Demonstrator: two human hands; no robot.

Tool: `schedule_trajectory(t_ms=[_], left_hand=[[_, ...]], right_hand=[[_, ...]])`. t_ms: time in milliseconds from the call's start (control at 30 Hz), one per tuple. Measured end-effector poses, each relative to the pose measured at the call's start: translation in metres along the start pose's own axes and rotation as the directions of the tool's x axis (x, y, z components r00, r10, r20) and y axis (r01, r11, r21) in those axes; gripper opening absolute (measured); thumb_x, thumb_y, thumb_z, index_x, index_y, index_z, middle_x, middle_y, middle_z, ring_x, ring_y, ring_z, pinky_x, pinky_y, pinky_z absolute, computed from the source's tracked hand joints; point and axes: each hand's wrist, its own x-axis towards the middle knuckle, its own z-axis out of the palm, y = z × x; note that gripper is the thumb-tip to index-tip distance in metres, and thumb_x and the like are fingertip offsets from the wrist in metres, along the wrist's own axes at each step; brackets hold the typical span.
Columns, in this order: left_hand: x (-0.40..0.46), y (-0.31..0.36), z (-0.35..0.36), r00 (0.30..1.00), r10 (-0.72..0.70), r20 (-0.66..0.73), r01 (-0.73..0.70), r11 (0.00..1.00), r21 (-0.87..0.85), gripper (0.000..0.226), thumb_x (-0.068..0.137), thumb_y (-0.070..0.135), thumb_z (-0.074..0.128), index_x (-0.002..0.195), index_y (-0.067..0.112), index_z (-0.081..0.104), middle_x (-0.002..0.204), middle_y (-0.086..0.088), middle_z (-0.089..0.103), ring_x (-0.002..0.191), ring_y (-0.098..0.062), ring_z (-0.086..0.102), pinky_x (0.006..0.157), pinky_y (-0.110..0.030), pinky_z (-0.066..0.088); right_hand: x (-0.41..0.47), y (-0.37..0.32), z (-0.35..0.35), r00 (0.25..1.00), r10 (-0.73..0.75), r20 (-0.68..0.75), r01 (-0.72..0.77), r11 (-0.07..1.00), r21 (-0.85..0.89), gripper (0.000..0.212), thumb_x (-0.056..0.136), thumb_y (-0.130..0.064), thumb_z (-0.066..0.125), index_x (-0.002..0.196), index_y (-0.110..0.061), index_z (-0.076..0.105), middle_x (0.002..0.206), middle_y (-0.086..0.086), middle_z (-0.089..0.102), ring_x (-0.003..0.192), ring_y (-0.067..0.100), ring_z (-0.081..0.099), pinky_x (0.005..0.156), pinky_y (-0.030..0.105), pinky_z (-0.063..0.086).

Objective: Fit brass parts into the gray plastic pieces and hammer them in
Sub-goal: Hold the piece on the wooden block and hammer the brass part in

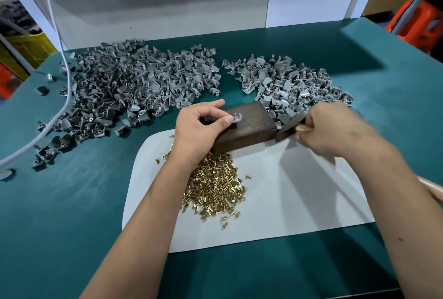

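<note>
My left hand (pixel 200 126) pinches a small gray plastic piece (pixel 236 118) with a brass part standing in it, held on top of a dark metal block (pixel 247 128). To the right of the block, my right hand (pixel 333 126) grips a hammer (pixel 291 128) by its wooden handle, close to the dark head, which sits low beside the block. A heap of brass parts (pixel 215 190) lies on a white sheet (pixel 299 198) below the block. The right hand is motion-blurred.
A big pile of gray plastic pieces (pixel 134 85) covers the green table (pixel 60 214) at the back left. A second pile (pixel 287 85), with brass showing in it, lies at the back right. A gray cable (pixel 60 111) crosses the left side. A white board (pixel 153 3) stands behind.
</note>
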Motion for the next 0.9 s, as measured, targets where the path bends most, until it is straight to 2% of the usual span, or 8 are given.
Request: schedule_trajectory(t_ms=[167,300,400,500,633,700,800,900], left_hand=[[-0.001,0.002,0.002,0.998,-0.066,0.023,0.067,0.995,-0.07,0.023,0.083,0.009,0.081,0.072,0.029,0.08,0.128,0.005,0.07,0.12,-0.005,0.062,0.113,-0.044,0.044],[-0.002,0.003,0.002,0.997,-0.075,0.022,0.077,0.992,-0.104,0.025,0.083,0.008,0.081,0.07,0.029,0.08,0.129,0.004,0.07,0.119,-0.004,0.063,0.113,-0.044,0.044],[-0.002,0.004,0.002,0.997,-0.077,0.024,0.079,0.992,-0.099,0.025,0.084,0.007,0.08,0.071,0.028,0.08,0.131,0.002,0.069,0.122,-0.007,0.062,0.114,-0.045,0.043],[-0.003,0.005,0.002,0.998,-0.056,0.033,0.059,0.994,-0.091,0.023,0.084,0.006,0.08,0.074,0.027,0.08,0.133,-0.004,0.067,0.124,-0.009,0.062,0.114,-0.046,0.043],[-0.004,0.005,0.0,0.999,-0.017,0.039,0.02,0.997,-0.073,0.016,0.084,0.008,0.081,0.083,0.023,0.081,0.136,-0.007,0.065,0.125,-0.009,0.062,0.11,-0.047,0.047],[-0.004,0.005,0.0,1.0,-0.003,0.012,0.003,0.999,-0.042,0.015,0.084,0.012,0.081,0.083,0.027,0.081,0.134,-0.005,0.067,0.123,-0.007,0.063,0.108,-0.042,0.048],[-0.002,0.002,0.0,0.99,0.017,-0.138,-0.011,0.999,0.05,0.009,0.087,0.021,0.08,0.082,0.029,0.08,0.118,0.008,0.073,0.113,0.001,0.065,0.099,-0.027,0.052],[0.0,0.0,-0.002,0.949,0.065,-0.309,-0.004,0.981,0.193,0.006,0.09,0.028,0.075,0.087,0.025,0.079,0.094,0.016,0.075,0.094,0.003,0.068,0.092,-0.025,0.056]], right_hand=[[-0.004,-0.004,-0.002,1.0,-0.021,0.016,0.023,0.997,-0.075,0.033,0.078,-0.044,0.077,0.07,-0.016,0.06,0.067,0.002,0.061,0.065,0.025,0.057,0.05,0.024,0.033],[-0.005,-0.015,-0.013,0.994,-0.056,-0.096,0.058,0.998,0.016,0.021,0.079,-0.04,0.08,0.078,-0.023,0.067,0.08,0.0,0.069,0.081,0.03,0.065,0.071,0.034,0.054],[-0.003,-0.036,-0.015,0.944,-0.24,-0.227,0.287,0.936,0.206,0.019,0.082,-0.035,0.082,0.093,-0.033,0.067,0.081,-0.013,0.067,0.082,0.017,0.065,0.079,0.035,0.055],[-0.002,-0.061,-0.004,0.872,-0.452,-0.186,0.487,0.838,0.245,0.032,0.084,-0.038,0.081,0.113,-0.036,0.067,0.094,-0.013,0.063,0.086,0.012,0.06,0.083,0.036,0.053],[0.008,-0.067,0.008,0.825,-0.521,-0.218,0.565,0.776,0.282,0.02,0.088,-0.033,0.079,0.107,-0.029,0.075,0.089,-0.006,0.06,0.086,0.015,0.057,0.083,0.041,0.05],[0.012,-0.063,0.009,0.827,-0.488,-0.278,0.559,0.765,0.32,0.019,0.086,-0.033,0.08,0.104,-0.026,0.078,0.087,-0.005,0.065,0.082,0.015,0.059,0.081,0.04,0.052],[0.024,-0.052,0.008,0.888,-0.173,-0.426,0.359,0.84,0.406,0.033,0.088,-0.034,0.079,0.119,-0.024,0.074,0.085,-0.008,0.069,0.078,0.015,0.062,0.087,0.038,0.057],[0.038,-0.044,0.008,0.912,0.032,-0.408,0.168,0.879,0.446,0.047,0.097,-0.031,0.068,0.14,-0.017,0.056,0.104,-0.001,0.071,0.104,0.025,0.065,0.098,0.039,0.05]])
